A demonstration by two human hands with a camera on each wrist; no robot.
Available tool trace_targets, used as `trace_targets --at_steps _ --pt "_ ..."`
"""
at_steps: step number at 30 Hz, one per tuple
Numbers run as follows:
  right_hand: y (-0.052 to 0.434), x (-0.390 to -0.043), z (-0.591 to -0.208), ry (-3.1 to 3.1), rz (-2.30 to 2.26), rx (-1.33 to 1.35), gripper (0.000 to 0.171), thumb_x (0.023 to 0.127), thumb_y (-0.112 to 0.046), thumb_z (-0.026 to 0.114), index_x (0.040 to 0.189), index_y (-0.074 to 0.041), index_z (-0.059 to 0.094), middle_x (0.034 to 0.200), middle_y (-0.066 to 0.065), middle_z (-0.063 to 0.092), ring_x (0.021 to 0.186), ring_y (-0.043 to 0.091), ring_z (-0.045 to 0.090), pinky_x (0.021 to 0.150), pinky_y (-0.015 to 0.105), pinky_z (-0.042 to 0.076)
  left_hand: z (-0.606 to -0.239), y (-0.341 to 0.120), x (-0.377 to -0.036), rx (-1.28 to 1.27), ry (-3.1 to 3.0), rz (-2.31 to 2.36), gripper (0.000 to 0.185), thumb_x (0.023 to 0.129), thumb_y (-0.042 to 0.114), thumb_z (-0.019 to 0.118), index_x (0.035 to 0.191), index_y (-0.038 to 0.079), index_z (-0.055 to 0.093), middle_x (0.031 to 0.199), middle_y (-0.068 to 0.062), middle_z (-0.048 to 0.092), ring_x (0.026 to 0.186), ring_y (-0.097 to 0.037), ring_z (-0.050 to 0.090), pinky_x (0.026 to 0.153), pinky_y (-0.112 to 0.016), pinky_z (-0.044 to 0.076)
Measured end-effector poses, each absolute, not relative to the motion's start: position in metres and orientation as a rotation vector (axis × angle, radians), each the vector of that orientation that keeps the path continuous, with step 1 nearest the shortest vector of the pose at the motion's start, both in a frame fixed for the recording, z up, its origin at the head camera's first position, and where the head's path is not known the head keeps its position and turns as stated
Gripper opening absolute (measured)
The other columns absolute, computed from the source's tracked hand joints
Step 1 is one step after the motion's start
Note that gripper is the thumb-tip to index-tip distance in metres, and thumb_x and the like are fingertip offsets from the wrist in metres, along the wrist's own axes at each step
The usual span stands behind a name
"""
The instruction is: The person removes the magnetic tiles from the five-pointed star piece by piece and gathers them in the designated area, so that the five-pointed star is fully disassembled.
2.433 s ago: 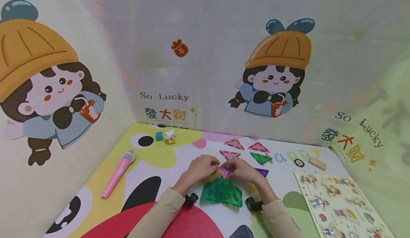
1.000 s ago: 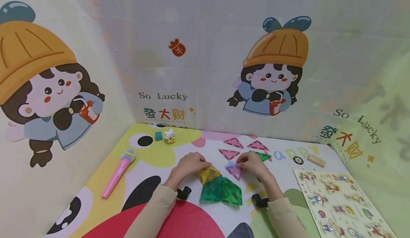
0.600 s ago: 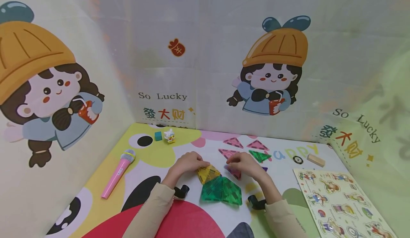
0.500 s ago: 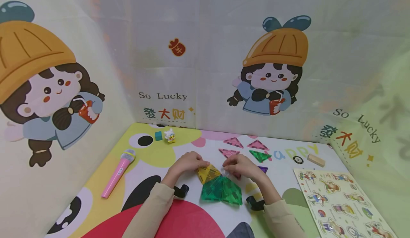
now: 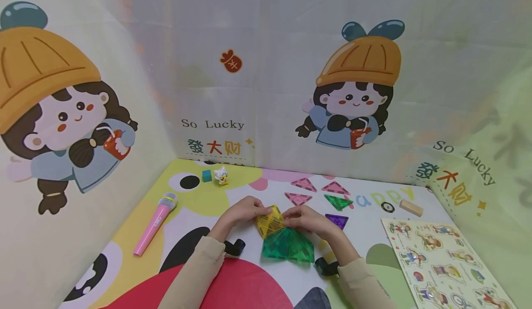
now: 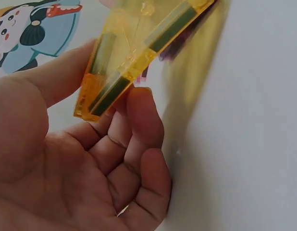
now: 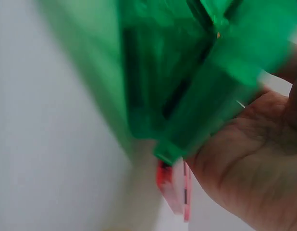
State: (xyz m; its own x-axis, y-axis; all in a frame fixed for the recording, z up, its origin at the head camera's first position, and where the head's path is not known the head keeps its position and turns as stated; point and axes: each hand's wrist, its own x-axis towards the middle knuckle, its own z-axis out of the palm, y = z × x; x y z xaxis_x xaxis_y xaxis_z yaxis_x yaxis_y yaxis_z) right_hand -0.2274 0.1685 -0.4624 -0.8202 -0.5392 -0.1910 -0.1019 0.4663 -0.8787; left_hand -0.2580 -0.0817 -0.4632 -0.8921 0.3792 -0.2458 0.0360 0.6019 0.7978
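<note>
Moved: our right hand (image 5: 305, 218) came in against the yellow tile (image 5: 269, 220).
Left hand (image 5: 241, 209): we pinch that tile.
Right hand: grips a pink tile (image 7: 176, 188).

Your worktop (image 5: 216, 198) is covered with a cartoon-printed mat in yellow, white, red and black. On its left side lies a pink toy microphone (image 5: 154, 224). Near the back wall you have a small teal cube (image 5: 206, 175) just beside a little white figure (image 5: 221, 176). Three pink triangle tiles (image 5: 306, 184), a green triangle tile (image 5: 337, 202) and a purple triangle tile (image 5: 336, 220) lie flat right of the middle. Farther right sit a small black ring (image 5: 388, 207) and a wooden block (image 5: 411, 207), and a picture puzzle board (image 5: 440, 263) lies at the right front corner.
</note>
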Motion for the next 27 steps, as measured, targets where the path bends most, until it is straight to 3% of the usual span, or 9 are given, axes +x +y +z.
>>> trace_targets --at_steps 2,5,18,27 --pt "0.1668 -0.2280 -0.4645 2.256 -1.331 -0.524 0.035 0.096 -0.025 0.062 0.123 -0.004 0.066 0.102 0.005 0.067 0.089 0.014 0.054 0.076 0.027 0.048 -0.4639 -0.0820 -0.2593 0.345 2.433 1.226 0.033 0.090 0.040 0.070 0.079 0.009 0.069 0.073 0.001 0.053 0.075 -0.014 0.049 0.065 -0.027 0.036" --pt "0.1655 -0.2284 -0.4659 2.233 -1.353 -0.494 0.036 0.095 -0.024 0.062 0.123 -0.002 0.065 0.104 0.007 0.067 0.092 0.016 0.056 0.081 0.029 0.050 -0.4649 -0.0825 -0.2607 0.375 2.422 1.257 0.031 0.091 0.037 0.070 0.079 0.008 0.068 0.071 0.001 0.050 0.074 -0.014 0.047 0.065 -0.027 0.034" --pt "0.1651 -0.2276 -0.4640 1.992 -1.476 -0.438 0.017 0.095 -0.018 0.063 0.097 -0.001 0.065 0.087 -0.004 0.060 0.084 0.011 0.053 0.075 0.025 0.046 -0.4658 -0.0816 -0.2615 0.394 2.325 1.334 0.029 0.092 0.033 0.070 0.084 0.005 0.069 0.076 0.001 0.054 0.076 -0.014 0.049 0.067 -0.026 0.037" --pt "0.1664 -0.2243 -0.4614 2.024 -1.459 -0.433 0.020 0.093 -0.020 0.066 0.099 -0.001 0.067 0.083 -0.004 0.060 0.082 0.011 0.053 0.075 0.027 0.047 -0.4661 -0.0853 -0.2626 0.398 2.291 1.370 0.031 0.092 0.036 0.069 0.083 0.006 0.069 0.079 0.000 0.059 0.079 -0.015 0.052 0.069 -0.027 0.041"
